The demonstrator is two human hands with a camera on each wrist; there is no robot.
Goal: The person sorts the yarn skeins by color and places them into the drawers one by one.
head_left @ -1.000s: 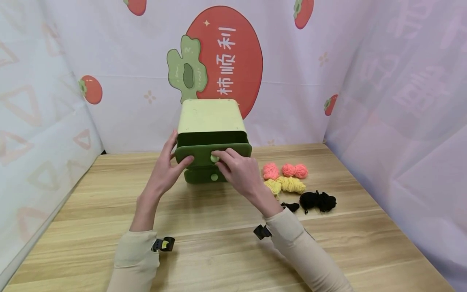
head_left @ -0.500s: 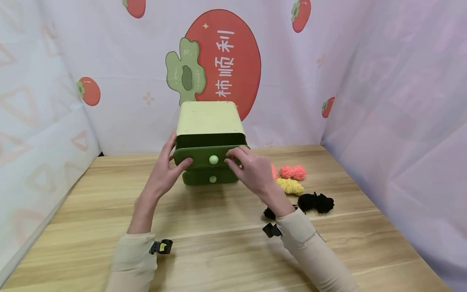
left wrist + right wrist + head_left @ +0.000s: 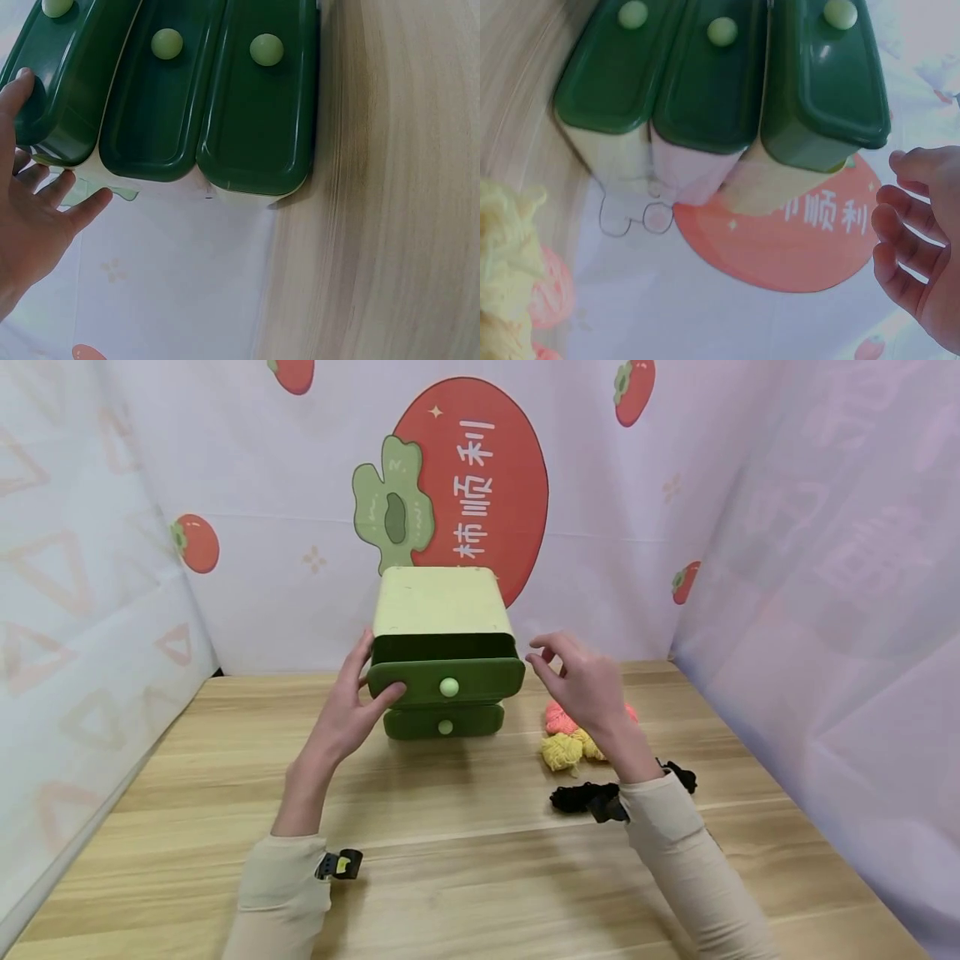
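A small drawer cabinet (image 3: 442, 600) with a pale yellow-green top stands at the back of the table. Its top drawer (image 3: 487, 680), dark green with a round light-green knob (image 3: 448, 687), is pulled partway out; the two drawers below sit further in. My left hand (image 3: 341, 714) steadies the cabinet's left side, thumb resting on the drawer front, other fingers spread along the side. Off to the right, my right hand (image 3: 588, 681) hovers apart from the drawer, fingers loosely bent and holding nothing. The drawer's inside looks dark, its floor hidden behind the front panel.
Right of the cabinet lie bundles of yarn: pink yarn (image 3: 558, 719), yellow yarn (image 3: 561, 752) and black yarn (image 3: 581, 797), partly behind my right arm. A printed cloth (image 3: 600, 577) hangs close behind the cabinet and along both sides of the wooden table (image 3: 450, 877).
My right hand has let go of the top drawer's knob and moved right, past the drawer's edge. The left hand keeps its place, and the drawer remains partly out.
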